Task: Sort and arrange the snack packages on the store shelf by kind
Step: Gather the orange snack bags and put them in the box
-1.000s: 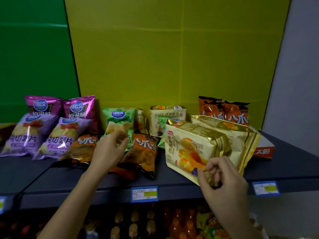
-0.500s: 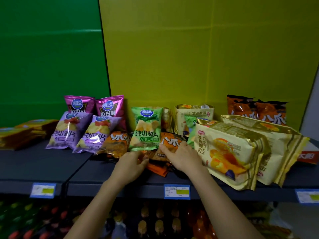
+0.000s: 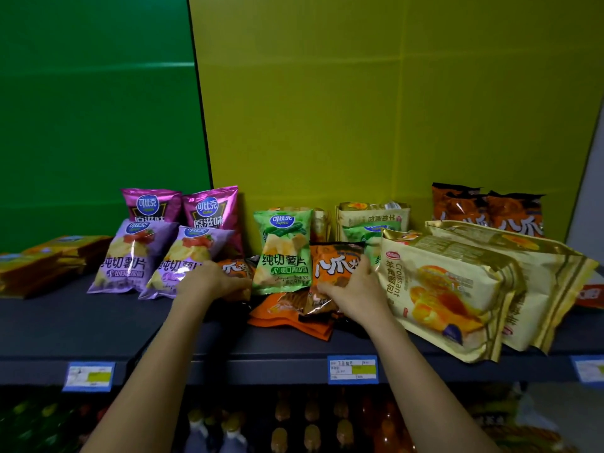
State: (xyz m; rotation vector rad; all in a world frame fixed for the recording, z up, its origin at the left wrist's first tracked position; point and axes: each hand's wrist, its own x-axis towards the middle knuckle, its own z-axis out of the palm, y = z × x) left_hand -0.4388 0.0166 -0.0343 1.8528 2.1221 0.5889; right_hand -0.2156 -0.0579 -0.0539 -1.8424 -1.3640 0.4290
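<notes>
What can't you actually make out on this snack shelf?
All in the head view:
- Price tag print: too small.
- Orange packet under the left hand: mostly covered; grip unclear.
- Red box: cut off by the right edge.
- Bottles below: dark, blurred.

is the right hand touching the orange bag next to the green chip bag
Touching. The head view shows the right hand with its fingers spread over the orange bag, thumb on its lower edge, beside the green chip bag.
</notes>
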